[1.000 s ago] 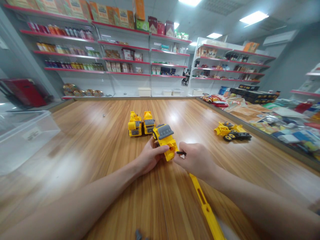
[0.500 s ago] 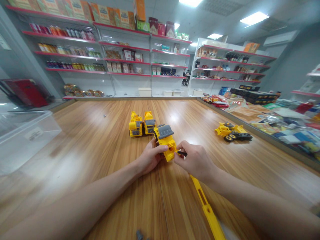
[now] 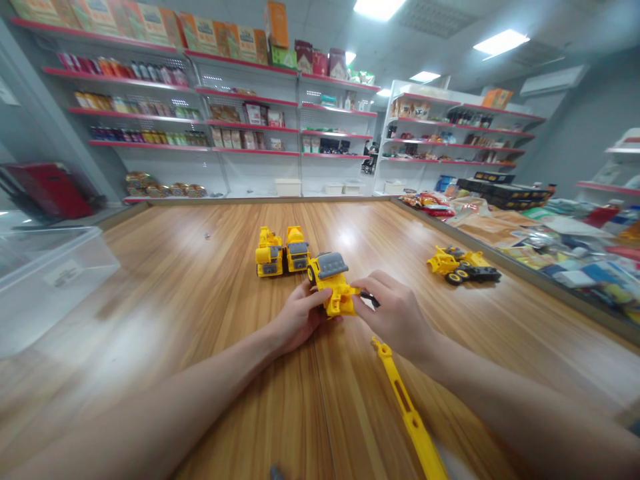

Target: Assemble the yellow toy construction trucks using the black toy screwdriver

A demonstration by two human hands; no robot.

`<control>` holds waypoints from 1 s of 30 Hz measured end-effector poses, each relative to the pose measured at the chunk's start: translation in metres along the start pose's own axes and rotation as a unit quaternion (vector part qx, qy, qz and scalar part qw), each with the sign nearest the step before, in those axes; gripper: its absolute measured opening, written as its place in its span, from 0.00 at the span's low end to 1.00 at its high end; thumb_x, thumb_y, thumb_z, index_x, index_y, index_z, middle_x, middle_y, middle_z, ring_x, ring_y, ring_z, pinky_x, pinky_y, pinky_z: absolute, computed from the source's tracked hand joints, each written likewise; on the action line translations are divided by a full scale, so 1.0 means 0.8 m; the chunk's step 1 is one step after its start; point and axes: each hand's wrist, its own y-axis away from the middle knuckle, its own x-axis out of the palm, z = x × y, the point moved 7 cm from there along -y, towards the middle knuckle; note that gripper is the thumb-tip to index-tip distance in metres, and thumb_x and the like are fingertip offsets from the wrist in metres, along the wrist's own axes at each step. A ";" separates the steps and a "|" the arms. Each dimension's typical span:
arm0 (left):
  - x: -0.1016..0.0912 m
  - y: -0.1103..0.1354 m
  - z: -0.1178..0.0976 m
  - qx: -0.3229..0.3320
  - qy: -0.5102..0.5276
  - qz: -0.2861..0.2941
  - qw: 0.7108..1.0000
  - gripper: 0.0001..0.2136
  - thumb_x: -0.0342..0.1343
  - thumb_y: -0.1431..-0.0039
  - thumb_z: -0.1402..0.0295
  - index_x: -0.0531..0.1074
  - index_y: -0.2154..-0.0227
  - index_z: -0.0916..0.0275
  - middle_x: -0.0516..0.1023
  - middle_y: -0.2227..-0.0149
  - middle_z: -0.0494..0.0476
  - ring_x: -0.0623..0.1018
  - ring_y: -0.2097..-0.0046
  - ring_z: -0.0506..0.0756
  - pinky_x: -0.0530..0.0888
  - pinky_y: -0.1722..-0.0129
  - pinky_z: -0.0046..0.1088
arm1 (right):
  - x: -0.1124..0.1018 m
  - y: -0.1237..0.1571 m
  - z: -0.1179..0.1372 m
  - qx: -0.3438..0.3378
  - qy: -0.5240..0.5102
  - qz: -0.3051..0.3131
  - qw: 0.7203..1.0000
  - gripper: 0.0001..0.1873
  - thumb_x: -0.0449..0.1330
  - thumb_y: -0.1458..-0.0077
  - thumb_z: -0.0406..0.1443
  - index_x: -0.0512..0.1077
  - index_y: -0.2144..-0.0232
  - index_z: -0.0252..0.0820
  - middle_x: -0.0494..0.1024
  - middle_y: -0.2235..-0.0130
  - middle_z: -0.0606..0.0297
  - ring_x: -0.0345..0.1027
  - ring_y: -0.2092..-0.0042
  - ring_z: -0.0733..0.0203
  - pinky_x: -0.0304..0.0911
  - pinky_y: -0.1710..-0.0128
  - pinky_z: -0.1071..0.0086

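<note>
My left hand point(image 3: 299, 313) is wrapped around a yellow toy truck point(image 3: 341, 301) with a grey windshield part point(image 3: 331, 265), its thumb on the yellow body. The truck is tilted above the table. At its right side, my right hand point(image 3: 393, 303) pinches with thumb and index finger at a small yellow part that meets the truck. A short black stick-like piece point(image 3: 370, 299) lies within the right fingers; its kind is unclear. Below the right wrist lies a long yellow slotted toy arm point(image 3: 406, 400).
Two yellow toy trucks, one left point(image 3: 270, 257) and one right point(image 3: 298, 250), stand just behind my hands. A partly built toy truck chassis point(image 3: 465, 267) sits to the right. A clear plastic bin point(image 3: 55, 280) is at left. A grey piece point(image 3: 275, 473) lies near the front edge.
The truck has turned slightly in my left hand. My right fingers have shifted upward on its side, and the black piece now lies farther back in them. More of the yellow arm shows.
</note>
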 end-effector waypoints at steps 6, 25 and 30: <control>0.015 0.004 0.000 -0.019 0.013 0.064 0.998 0.13 0.55 0.41 0.71 0.69 0.52 0.61 0.76 0.53 0.61 0.78 0.57 0.58 0.77 0.61 0.37 | 0.000 0.005 0.007 -0.044 -0.026 -0.015 0.999 0.18 0.58 0.44 0.27 0.72 0.51 0.44 0.74 0.58 0.61 0.71 0.60 0.60 0.68 0.60 0.68; 0.016 0.006 -0.001 -0.011 0.030 0.065 0.997 0.21 0.61 0.49 0.78 0.70 0.51 0.64 0.78 0.54 0.62 0.79 0.55 0.60 0.75 0.55 0.36 | 0.006 0.004 0.020 -0.095 -0.093 0.021 0.991 0.13 0.63 0.44 0.39 0.73 0.57 0.40 0.70 0.53 0.55 0.73 0.60 0.60 0.71 0.58 0.64; 0.019 0.011 0.004 -0.058 0.014 0.090 0.994 0.20 0.61 0.47 0.74 0.69 0.51 0.60 0.76 0.52 0.62 0.80 0.57 0.59 0.78 0.62 0.36 | -0.002 0.000 0.022 -0.113 -0.111 -0.019 0.987 0.09 0.63 0.43 0.33 0.72 0.58 0.41 0.75 0.61 0.59 0.72 0.58 0.59 0.70 0.58 0.66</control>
